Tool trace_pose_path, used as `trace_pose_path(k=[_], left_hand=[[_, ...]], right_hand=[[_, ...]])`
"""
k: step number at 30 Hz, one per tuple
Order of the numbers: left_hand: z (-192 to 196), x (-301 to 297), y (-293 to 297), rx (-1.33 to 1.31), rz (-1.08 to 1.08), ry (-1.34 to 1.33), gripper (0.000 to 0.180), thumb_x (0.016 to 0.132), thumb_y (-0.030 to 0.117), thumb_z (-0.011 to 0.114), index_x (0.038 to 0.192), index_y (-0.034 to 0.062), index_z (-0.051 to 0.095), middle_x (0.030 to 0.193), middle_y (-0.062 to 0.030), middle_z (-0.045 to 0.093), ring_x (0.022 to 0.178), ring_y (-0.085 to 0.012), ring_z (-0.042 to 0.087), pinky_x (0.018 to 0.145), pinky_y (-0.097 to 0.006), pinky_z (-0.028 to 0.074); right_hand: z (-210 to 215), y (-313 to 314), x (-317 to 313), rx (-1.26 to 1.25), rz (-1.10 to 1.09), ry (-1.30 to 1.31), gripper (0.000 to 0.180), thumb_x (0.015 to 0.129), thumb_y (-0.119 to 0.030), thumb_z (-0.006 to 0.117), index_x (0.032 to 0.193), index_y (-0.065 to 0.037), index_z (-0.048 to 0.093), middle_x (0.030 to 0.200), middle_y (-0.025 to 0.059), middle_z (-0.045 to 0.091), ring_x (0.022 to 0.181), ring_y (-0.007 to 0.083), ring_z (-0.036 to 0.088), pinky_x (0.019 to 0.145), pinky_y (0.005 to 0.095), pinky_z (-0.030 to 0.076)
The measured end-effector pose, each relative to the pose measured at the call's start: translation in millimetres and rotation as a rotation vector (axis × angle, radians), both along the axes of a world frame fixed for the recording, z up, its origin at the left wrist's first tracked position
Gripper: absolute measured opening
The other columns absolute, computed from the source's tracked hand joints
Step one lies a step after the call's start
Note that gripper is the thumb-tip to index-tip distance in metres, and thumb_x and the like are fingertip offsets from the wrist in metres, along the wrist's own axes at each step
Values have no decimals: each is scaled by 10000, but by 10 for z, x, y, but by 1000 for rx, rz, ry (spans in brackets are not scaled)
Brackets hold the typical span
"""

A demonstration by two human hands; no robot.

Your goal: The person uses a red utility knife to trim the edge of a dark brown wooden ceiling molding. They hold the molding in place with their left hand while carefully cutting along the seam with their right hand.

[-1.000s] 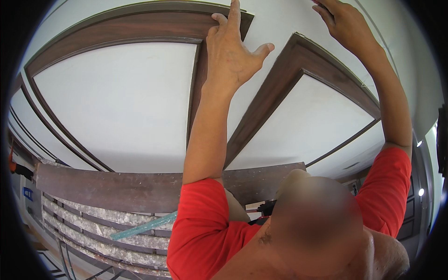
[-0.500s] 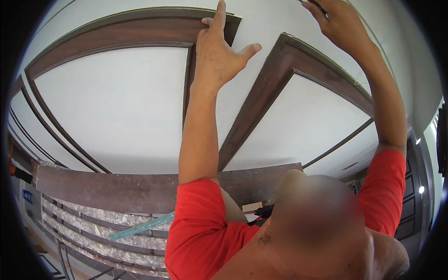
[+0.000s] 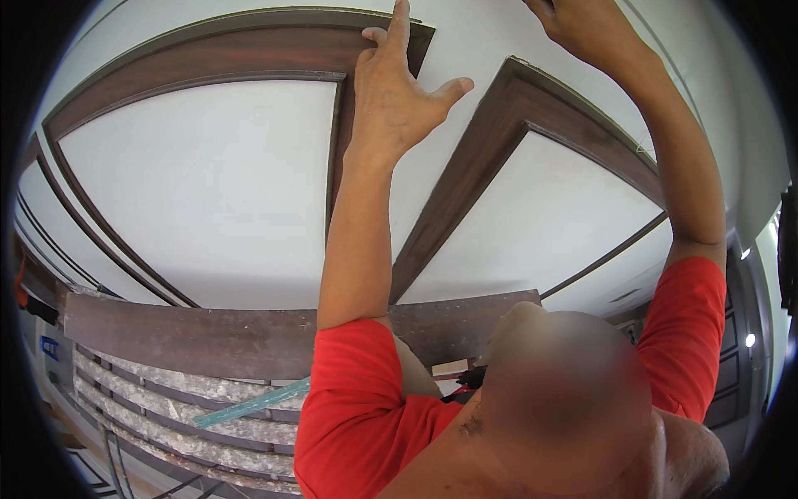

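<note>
My left hand (image 3: 395,104) is raised against the dark brown wooden moulding (image 3: 274,54) near its upper right corner. Its index finger points up to the frame edge, and the thumb stands out over the white wall (image 3: 465,50). At the top edge, farther right, my right hand (image 3: 590,33) is bent with its fingers curled. The picture cuts those fingertips off, and whatever they hold is hidden. Below and between the hands stands a second dark wooden frame (image 3: 515,96) around a white panel (image 3: 532,216).
A brown plank (image 3: 191,337) runs across below the panels. Behind it lie paint-spattered slats (image 3: 224,387) with a teal strip (image 3: 249,405) on them. A blue object (image 3: 50,348) is low at the far left. A small lamp (image 3: 750,340) shines at right.
My right hand has shifted slightly left and up, and the thin dark thing at its fingers is now out of sight. My left hand sits slightly farther right, its pose alike.
</note>
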State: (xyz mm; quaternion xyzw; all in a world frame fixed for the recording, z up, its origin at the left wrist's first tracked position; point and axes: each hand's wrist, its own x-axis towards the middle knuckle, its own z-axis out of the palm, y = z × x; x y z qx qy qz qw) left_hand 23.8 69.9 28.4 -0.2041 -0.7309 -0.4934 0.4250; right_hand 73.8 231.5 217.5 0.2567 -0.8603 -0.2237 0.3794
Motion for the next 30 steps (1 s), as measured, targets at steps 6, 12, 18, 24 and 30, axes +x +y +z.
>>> trace_pose_path(k=[6, 12, 18, 24, 30], left_hand=[[0, 46, -4, 57, -59, 5, 1206, 746, 280, 898, 1639, 25, 129, 1452, -486, 382, 1334, -541, 462, 1148, -521, 369], [-28, 27, -33, 51, -63, 65, 1217, 730, 270, 903, 1639, 19, 133, 1445, -480, 397, 1329, -534, 468, 1139, -513, 376], [-43, 18, -42, 44, -69, 43, 1220, 720, 264, 907, 1638, 18, 142, 1453, -477, 393, 1353, -545, 446, 1143, -524, 367], [25, 127, 9, 45, -52, -47, 1230, 719, 267, 913, 1642, 28, 137, 1475, -469, 376, 1370, -531, 437, 1157, -532, 354], [-113, 21, 13, 100, -72, 4, 1218, 710, 456, 911, 1655, 141, 209, 1577, -375, 328, 1332, -419, 513, 1108, -523, 435]], right_hand=[[3, 72, 46, -3, -134, -23, 365, 1041, -226, 548, 1350, -41, 607, 1019, 255, 724, 917, 434, 690, 831, 521, 536], [-27, 72, 119, -10, -206, 0, 365, 1034, -216, 564, 1353, -44, 603, 960, 250, 725, 862, 427, 692, 795, 522, 536], [-47, 334, 146, 30, -157, 21, 370, 1027, -211, 577, 1355, -41, 599, 944, 254, 720, 834, 430, 686, 765, 527, 524], [-68, 498, 195, 5, -199, 40, 383, 1024, -214, 583, 1361, -31, 595, 906, 252, 710, 820, 430, 680, 754, 521, 524], [-27, 552, 248, -4, -262, 7, 380, 1021, -209, 585, 1354, -26, 588, 895, 250, 707, 810, 436, 675, 745, 521, 524]])
